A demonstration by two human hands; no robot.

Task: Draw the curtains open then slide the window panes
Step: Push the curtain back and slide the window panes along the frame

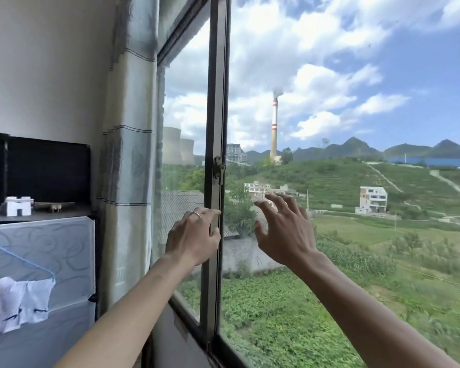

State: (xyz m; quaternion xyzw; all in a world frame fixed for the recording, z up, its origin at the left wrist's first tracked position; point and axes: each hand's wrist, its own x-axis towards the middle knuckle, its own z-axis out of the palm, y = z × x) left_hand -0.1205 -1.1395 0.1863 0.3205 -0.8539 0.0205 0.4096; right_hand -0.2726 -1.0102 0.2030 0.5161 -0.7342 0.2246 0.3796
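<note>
Grey striped fabric curtain [129,155] is drawn aside; left hand [193,239] grips dark metal window frame stile [215,115], right hand [284,229] spread wide, pane sliding pending.

Illumination is bright daylight, entering through the window [329,181] on the right of the frame. The sky at upper right is close to overexposure in the clouds. The wall [51,62] at upper left is evenly lit; the cabinet [48,166] at left is dark, with little detail. Wide-angle distortion bends the window frame [215,128]. The lower edge shows slight blur. Glass reflections are faint.
</note>
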